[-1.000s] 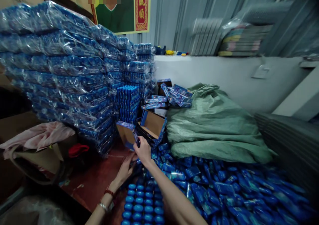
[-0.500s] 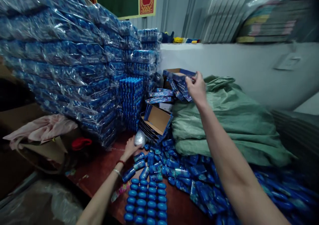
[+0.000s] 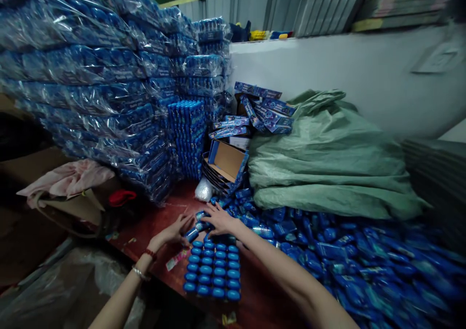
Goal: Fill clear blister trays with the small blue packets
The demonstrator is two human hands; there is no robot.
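Note:
My left hand [image 3: 175, 231] is at the left edge of a few loose blue bottles [image 3: 191, 235], its fingers stretched out and close to them. From the other side, my right hand [image 3: 221, 221] reaches over the same bottles with its fingers spread, hiding part of them. Neither hand appears to grip anything; whether the fingertips touch the bottles is hard to see. Just in front of both hands stands a block of small blue bottles in neat rows [image 3: 212, 272], their rounded tops up. A shiny silvery lump [image 3: 203, 190] lies beyond my left hand.
Nested open cardboard trays [image 3: 229, 160] lean behind the bottles. Folded blue trays [image 3: 271, 113] are heaped by a green sack [image 3: 327, 159]. A large pile of loose bottles [image 3: 364, 261] spreads right. Plastic-wrapped packs [image 3: 91, 76] tower at left. The table [image 3: 160, 227] is dark red.
My right hand has left the tray on the heap at the back and come down to the loose bottles. My left hand has drawn back from the silvery lump. The view has tilted down.

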